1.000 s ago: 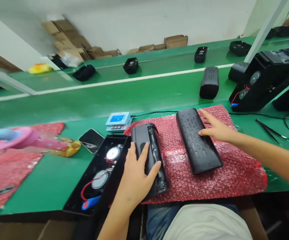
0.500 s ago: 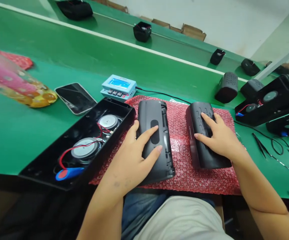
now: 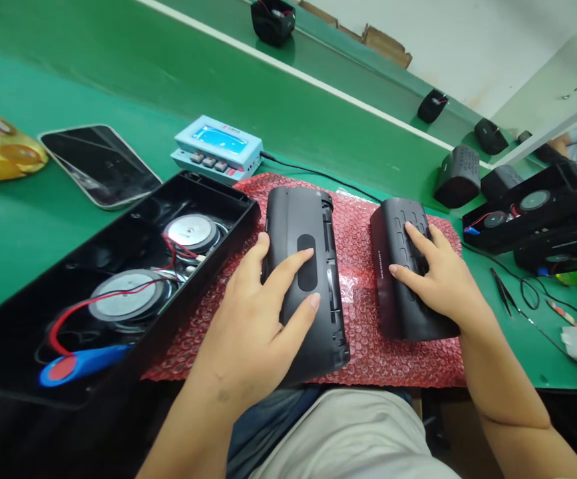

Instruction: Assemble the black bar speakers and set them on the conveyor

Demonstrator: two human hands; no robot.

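My left hand [image 3: 253, 319] lies across a black plastic speaker shell [image 3: 293, 216], its fingers spread. The index fingertip touches the dark oval pad [image 3: 307, 273], the thumb rests on the surface, and other fingers are at the left edge, partly hidden. Along the shell's right side run slots and clips. To the right, my right hand [image 3: 432, 273] rests with fingers apart on a black speaker [image 3: 402, 219] with a raised brick-like pattern and white lettering on its side. Both pieces lie on red bubble wrap [image 3: 358, 293].
An open black casing [image 3: 133, 226] with two round drivers, red wires and a blue battery lies left. Behind it are a phone [image 3: 101, 163] and a light-blue meter [image 3: 218, 146] with a cable. Tweezers [image 3: 504, 293] and more speakers [image 3: 458, 176] are at right.
The view has shifted, so the open casing appears larger and further left. Both hands stay on the same pieces, with little visible movement.
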